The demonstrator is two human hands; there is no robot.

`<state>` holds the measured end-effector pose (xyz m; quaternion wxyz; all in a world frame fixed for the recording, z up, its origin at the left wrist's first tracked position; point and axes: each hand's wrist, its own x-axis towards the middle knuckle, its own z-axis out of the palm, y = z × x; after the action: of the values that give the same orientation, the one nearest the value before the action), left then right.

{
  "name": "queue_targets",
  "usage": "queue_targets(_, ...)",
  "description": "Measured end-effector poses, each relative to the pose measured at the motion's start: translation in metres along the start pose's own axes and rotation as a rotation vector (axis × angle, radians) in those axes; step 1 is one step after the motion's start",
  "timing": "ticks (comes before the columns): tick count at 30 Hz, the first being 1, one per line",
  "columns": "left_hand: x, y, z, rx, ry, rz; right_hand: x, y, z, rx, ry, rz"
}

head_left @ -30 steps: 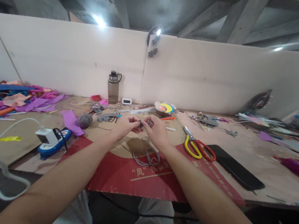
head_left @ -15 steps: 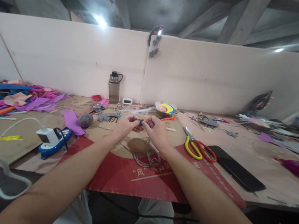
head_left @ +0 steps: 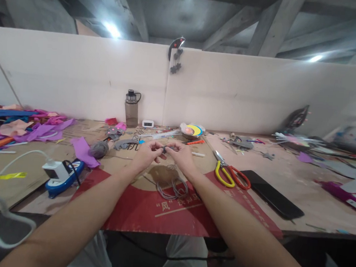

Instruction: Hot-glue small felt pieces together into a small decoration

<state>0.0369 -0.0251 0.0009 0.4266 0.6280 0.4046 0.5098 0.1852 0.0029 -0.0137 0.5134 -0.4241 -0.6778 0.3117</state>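
Observation:
My left hand (head_left: 146,155) and my right hand (head_left: 180,157) meet above the middle of the workbench, fingertips pinched together on a small dark piece (head_left: 165,148) between them. What the piece is I cannot make out. Thin grey wire hangs from it down to a loose coil of grey wire (head_left: 171,187) lying on the red printed sheet (head_left: 147,207) just under my wrists.
Yellow-and-red scissors (head_left: 228,173) and a black phone (head_left: 270,194) lie to the right. A grey yarn ball (head_left: 98,148), purple paper scraps (head_left: 82,148) and a white charger on a blue block (head_left: 59,171) sit left. A water bottle (head_left: 131,109) stands by the back wall.
Both hands stay pinched together on the small piece. The view has tilted, so the bench and hands sit slightly lower and further left in the picture.

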Motion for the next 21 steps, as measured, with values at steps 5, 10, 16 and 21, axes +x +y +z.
queue_targets(5,0.000,-0.001,0.000,0.098,0.014,-0.020,0.000,0.000,0.003,-0.015,0.026,-0.008)
queue_targets(10,0.001,-0.002,-0.003,0.054,-0.014,-0.067,0.000,0.001,0.001,-0.066,0.031,-0.007)
queue_targets(16,0.002,0.008,-0.003,-0.267,-0.090,-0.239,-0.001,-0.002,-0.003,-0.161,0.036,-0.052)
queue_targets(21,0.002,0.010,-0.002,-0.268,-0.079,-0.275,-0.003,-0.010,-0.009,-0.145,0.016,-0.016)
